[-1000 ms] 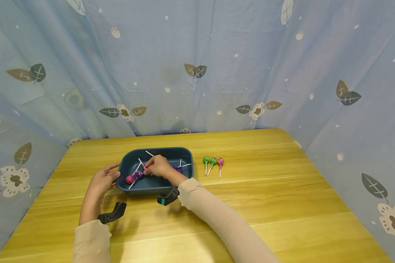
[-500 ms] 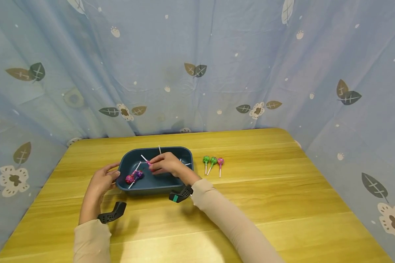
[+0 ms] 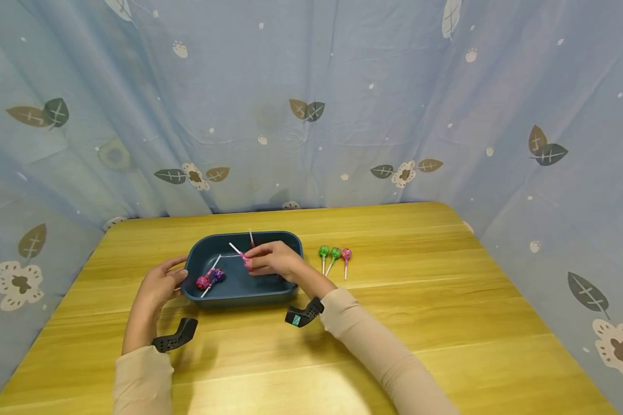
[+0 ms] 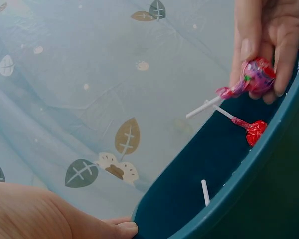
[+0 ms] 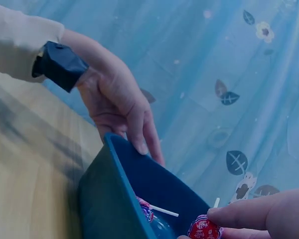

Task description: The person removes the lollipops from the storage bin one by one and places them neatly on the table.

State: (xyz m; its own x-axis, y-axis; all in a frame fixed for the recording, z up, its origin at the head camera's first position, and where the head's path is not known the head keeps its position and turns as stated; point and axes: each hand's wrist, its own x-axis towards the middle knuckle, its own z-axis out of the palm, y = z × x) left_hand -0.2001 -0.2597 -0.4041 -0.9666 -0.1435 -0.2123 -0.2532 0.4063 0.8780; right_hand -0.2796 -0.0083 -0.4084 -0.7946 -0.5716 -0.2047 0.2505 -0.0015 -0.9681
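Note:
My left hand (image 3: 159, 285) grips the left end of a dark blue plastic bin (image 3: 241, 301), fingers over its rim in the right wrist view. Over the bin's middle my right hand (image 3: 277, 260) pinches a pink-and-red wrapped lollipop (image 4: 259, 77) by its candy, the white stick pointing up and left. Inside the bin, a pink-red lollipop (image 3: 203, 282) and a purple lollipop (image 3: 218, 275) lie together near the left end. A red lollipop (image 4: 256, 133) shows farther back in the bin in the left wrist view. The right hand hides part of the bin's right side.
Right of the bin, two green lollipops (image 3: 335, 253) and a pink lollipop (image 3: 346, 254) lie in a row on the wooden table (image 3: 446, 300). A blue patterned curtain (image 3: 311, 155) hangs behind the table. Each wrist carries a black camera mount (image 3: 175, 336).
My right hand has moved right across the bin and lifted a little, carrying the pink lollipop. My left hand has stayed at the rim.

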